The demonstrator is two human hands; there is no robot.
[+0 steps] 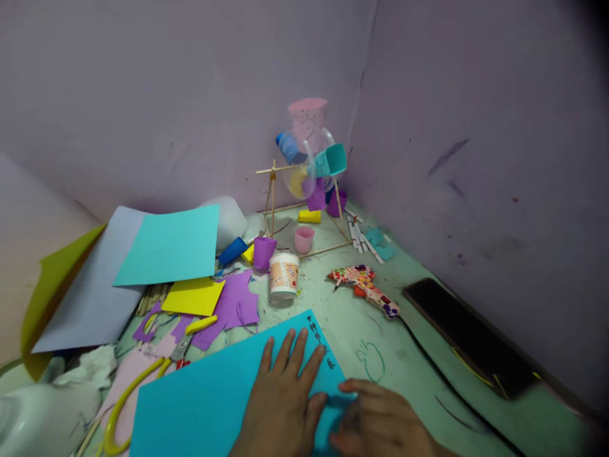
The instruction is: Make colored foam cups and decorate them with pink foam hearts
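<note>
A large blue sheet of paper (pixel 200 400) lies on the table at the bottom centre, with dark handwritten marks along its upper right edge. My left hand (pixel 285 393) rests flat on it, fingers spread, the fingertips beside the writing. Over the sheet's right edge is my right hand (pixel 380 422), its index finger extended and its other fingers curled and blurred; whether they hold anything is not visible. Just beyond the sheet stands a decorated paper cup (pixel 284 277). Left of the sheet lie yellow-handled scissors (pixel 178 349).
A stick frame (pixel 273 203) carries a wheel of coloured cups at the back. On the right are a patterned glue gun (pixel 364 285) with a black cable and a dark phone (pixel 466 336). Coloured papers (pixel 171 244) and scraps (pixel 238 301) pile at left, near a white bottle (pixel 47 416).
</note>
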